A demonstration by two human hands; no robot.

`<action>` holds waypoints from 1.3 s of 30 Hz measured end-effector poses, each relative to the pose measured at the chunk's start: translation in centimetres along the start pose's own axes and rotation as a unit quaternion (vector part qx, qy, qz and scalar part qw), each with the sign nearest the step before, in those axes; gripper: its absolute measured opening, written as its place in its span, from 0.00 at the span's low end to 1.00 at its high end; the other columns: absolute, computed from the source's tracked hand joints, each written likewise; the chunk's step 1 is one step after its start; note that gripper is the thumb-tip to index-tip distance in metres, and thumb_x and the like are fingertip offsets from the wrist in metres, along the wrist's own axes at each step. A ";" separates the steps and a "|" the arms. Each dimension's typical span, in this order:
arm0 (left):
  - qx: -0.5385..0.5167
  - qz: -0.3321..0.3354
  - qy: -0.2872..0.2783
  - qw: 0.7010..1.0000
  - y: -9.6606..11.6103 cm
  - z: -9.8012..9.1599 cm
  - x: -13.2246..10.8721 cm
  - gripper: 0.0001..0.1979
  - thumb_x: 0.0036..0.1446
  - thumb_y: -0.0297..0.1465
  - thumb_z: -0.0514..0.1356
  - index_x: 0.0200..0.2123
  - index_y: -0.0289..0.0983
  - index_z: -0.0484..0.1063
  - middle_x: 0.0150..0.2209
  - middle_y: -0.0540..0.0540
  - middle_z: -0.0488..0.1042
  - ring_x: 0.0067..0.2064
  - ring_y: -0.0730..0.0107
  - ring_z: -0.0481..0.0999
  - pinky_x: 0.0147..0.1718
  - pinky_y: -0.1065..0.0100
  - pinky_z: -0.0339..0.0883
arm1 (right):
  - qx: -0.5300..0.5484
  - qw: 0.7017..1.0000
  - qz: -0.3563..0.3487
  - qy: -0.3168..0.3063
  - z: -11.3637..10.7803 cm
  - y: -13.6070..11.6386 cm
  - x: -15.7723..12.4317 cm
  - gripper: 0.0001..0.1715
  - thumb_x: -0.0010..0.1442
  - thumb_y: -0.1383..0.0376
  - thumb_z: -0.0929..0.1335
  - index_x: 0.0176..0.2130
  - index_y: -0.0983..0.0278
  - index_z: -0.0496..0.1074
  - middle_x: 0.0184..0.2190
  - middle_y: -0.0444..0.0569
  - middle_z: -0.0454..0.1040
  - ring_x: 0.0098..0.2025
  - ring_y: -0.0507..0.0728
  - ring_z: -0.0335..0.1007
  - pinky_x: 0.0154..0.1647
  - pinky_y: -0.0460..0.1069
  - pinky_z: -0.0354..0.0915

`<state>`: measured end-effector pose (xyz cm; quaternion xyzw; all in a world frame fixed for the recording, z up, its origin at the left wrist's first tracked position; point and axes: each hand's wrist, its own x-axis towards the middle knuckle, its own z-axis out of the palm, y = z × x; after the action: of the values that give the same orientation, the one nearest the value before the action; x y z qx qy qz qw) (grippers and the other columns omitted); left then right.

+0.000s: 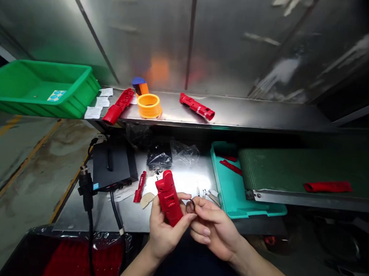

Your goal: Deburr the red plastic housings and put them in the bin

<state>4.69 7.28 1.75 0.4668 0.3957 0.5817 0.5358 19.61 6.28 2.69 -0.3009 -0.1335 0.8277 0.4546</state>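
On the shelf [260, 117] at back: a ring [149, 106] between one housing [118, 105] and another housing [197, 106], papers [94, 112] left of them, a crate [43, 108] at far left. Below, on the table [127, 221]: a box [111, 165] at left, a tray [245, 211] at right, a belt [278, 167] just beside it.

Red plastic housing [169, 198] gripped in the left hand [163, 235], small dark ring [191, 206] pinched in the right hand [212, 228] (just beside the housing).
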 end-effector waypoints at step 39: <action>-0.094 -0.224 -0.025 0.970 3.2 6.3 -0.7 0.27 0.72 0.54 0.49 0.58 0.41 0.69 0.54 0.43 0.77 0.49 0.58 0.78 0.40 0.62 0.72 | -0.683 0.612 -0.394 -0.069 -0.8 -5.5 -5.9 0.09 0.72 0.73 0.66 0.50 0.67 0.75 0.41 0.54 0.72 0.40 0.59 0.73 0.37 0.52 0.74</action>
<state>9.93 5.94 6.35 0.3280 0.4202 0.4698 0.7036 26.19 4.35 7.03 -0.3845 -0.7965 0.2571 0.3893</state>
